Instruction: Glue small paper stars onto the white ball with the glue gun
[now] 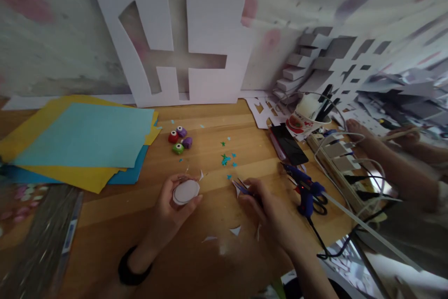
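Note:
My left hand is closed around a white disc, its round face turned up toward me. In my right hand is a pair of small scissors, blades pointing left toward the disc but apart from it. A white paper scrap lies on the wood between the hands, with a few other slivers close by. Just beyond the hands are tiny blue paper stars and a little cluster of red, purple and green beads with eyes.
Coloured sheets are stacked at left. A blue hot glue gun with its cord, a dark phone, a paper cup of pens and a power strip crowd the right. Another person's arm reaches in at far right.

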Demonstrator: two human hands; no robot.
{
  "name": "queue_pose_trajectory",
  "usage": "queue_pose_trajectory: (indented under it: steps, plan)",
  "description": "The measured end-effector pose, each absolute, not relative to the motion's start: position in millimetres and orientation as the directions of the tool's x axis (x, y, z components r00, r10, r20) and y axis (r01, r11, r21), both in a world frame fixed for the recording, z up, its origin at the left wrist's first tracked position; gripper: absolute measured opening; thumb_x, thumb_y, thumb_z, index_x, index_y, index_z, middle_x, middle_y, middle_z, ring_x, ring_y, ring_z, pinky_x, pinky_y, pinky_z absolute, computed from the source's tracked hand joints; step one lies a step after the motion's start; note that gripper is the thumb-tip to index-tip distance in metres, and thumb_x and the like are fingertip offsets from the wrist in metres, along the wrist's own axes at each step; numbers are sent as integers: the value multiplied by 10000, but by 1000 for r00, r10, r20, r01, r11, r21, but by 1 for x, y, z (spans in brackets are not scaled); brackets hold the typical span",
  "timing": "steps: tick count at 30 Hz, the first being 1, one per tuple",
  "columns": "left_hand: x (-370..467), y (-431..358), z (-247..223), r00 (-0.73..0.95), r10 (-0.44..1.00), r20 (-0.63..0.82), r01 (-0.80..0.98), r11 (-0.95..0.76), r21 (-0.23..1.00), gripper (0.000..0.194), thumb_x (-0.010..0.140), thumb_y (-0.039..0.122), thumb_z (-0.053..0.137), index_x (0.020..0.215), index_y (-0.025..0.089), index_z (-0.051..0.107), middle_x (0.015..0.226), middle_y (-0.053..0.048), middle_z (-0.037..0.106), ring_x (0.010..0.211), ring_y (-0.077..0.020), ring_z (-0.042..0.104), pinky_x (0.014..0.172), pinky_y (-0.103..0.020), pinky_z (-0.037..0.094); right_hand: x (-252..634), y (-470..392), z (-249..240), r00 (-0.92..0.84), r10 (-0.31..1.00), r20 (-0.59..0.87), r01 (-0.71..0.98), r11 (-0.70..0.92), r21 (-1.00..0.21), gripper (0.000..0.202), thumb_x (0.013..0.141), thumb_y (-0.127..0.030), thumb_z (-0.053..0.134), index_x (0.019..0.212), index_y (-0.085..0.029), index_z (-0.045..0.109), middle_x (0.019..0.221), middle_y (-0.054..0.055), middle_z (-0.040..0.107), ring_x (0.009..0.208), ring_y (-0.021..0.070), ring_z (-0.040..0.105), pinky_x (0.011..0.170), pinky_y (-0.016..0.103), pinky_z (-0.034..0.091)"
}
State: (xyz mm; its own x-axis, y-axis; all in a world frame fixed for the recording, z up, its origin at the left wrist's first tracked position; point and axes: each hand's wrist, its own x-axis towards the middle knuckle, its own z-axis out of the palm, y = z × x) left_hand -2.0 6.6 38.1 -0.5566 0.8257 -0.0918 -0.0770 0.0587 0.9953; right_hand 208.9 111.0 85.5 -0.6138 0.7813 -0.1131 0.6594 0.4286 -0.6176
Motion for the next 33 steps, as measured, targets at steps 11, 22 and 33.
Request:
queue_pose_trajectory:
  steps: [11,22,33]
  plan:
    - [-5,9,31,-607,782,-141,-99,101,990,427,702,369,788,1028,243,542,1047,-57,709,976,-235,690,861,-381,570,179,186,86,-608,792,-51,789,596,-150,224,986,-264,518,976,-194,731,958,93,732,872,235,682,655,289,415]
    - [-5,8,28,-592,784,-185,-132,132,982,446,691,331,791,1052,256,539,1046,-52,705,970,-241,694,837,-368,577,136,235,84,-471,873,-123,827,389,-406,191,905,-255,633,887,-131,776,865,111,772,789,226,679,647,294,402]
    - [-3,8,34,-579,794,-188,-113,150,982,440,699,317,777,1064,234,546,1043,-51,701,890,-205,687,743,-312,577,130,241,66,-518,843,-143,755,372,-540,102,853,-199,679,824,-171,773,776,45,765,703,162,646,610,252,381]
